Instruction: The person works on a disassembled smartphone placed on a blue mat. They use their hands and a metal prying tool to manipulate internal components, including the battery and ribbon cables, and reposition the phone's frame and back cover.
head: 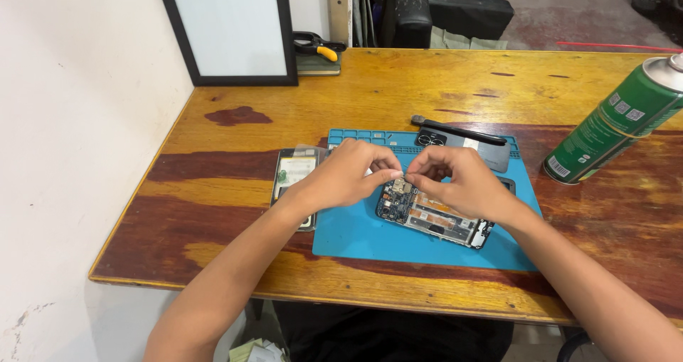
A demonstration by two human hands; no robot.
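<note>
Two hands: meeting over an opened phone (434,216)
Left hand (346,175): fingers pinched on a tiny part, too small to tell
Right hand (459,182): fingers pinched on it too
Phone: on blue mat (356,234), mid counter (398,91)
Far right: green can (612,123)

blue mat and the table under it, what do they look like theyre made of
The blue mat looks like soft matte rubber or silicone: flat even colour, no glare, moulded compartments along its far edge. The table looks like varnished wood: visible grain, dark stained bands and a glossy sheen. Both hands pinch something small over the opened phone, too tiny to judge.
</note>
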